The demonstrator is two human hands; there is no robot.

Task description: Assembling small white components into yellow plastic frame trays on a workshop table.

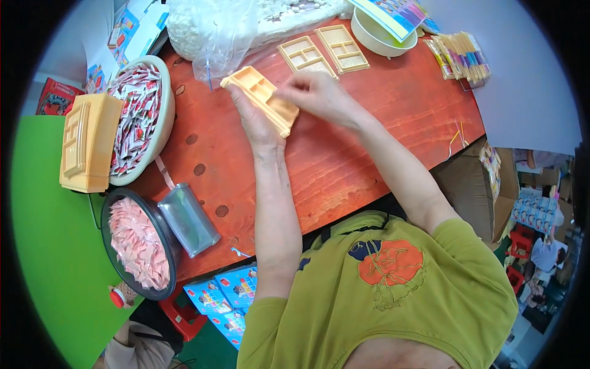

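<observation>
Both hands were at one tan tray (258,91), which hung over the red table (350,166), towards the middle of its far edge. Left hand (255,120) grasped the tray along its side, thumb near the top rim. Right hand (322,97) had its fingers bent over the compartments at the other side; whether they pinched anything could not be told.

Work on this tray looked unfinished: the compartments left uncovered by the fingers showed bare, and the rest were hidden. Two more trays (344,48) lay side by side near the far edge, with what seemed to be pale bits in some sections, so those were perhaps further along. Plenty appeared to remain, judging by the tan stack (106,144) beyond the left edge, the big bowl (166,114) of red-and-white packets (135,117) at that edge, and the black bowl (167,234) of pink packets (138,240) by the near left corner. Next to that bowl lay a clear pouch (187,218). Thin sticks (461,55) were bunched at the far right corner.
</observation>
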